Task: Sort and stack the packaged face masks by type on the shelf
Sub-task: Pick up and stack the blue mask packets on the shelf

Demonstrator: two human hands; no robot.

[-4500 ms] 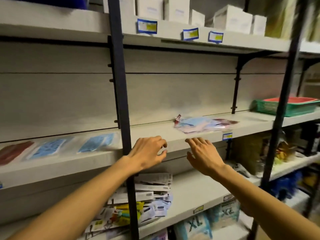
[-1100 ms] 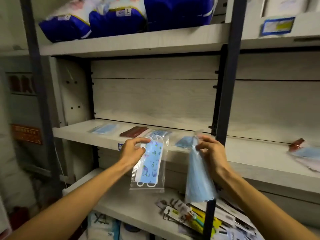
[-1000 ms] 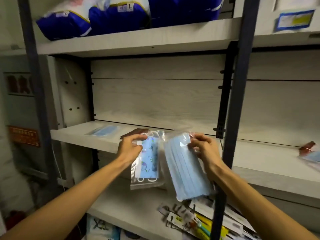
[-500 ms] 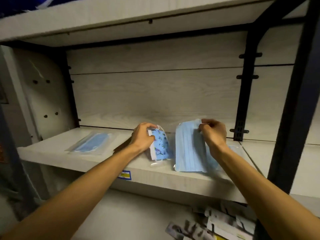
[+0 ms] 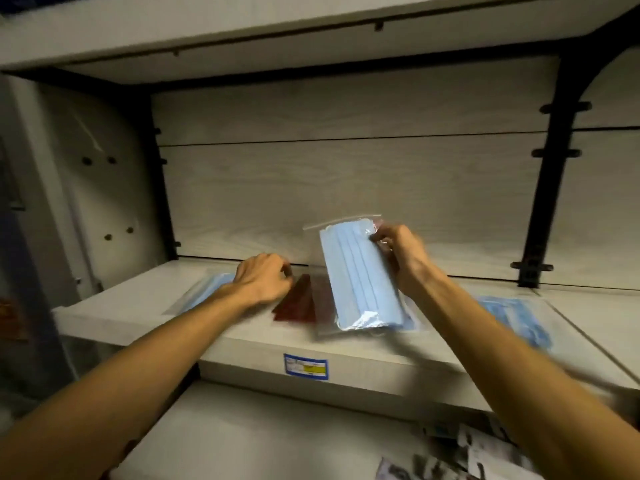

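My right hand point(image 5: 398, 252) pinches the top corner of a clear pack of plain light-blue masks point(image 5: 360, 282) and holds it tilted above the shelf point(image 5: 346, 348). A dark red mask pack point(image 5: 296, 304) lies on the shelf, partly behind the light-blue pack. My left hand point(image 5: 263, 282) hovers low over the shelf with its fingers curled next to the red pack's far corner; what they hold is hidden. Under my left wrist lies another blue mask pack point(image 5: 204, 292). A patterned blue pack point(image 5: 516, 317) lies on the shelf to the right.
A blue and yellow price label point(image 5: 305, 366) sits on the shelf's front edge. A black upright point(image 5: 550, 174) bounds the bay on the right and the upper shelf point(image 5: 242, 32) hangs close overhead. Printed packets point(image 5: 460, 455) lie on the lower shelf.
My left hand has moved left to the red pack, and the patterned pack it held is no longer seen in it. My right hand has lifted the light-blue pack off the shelf.
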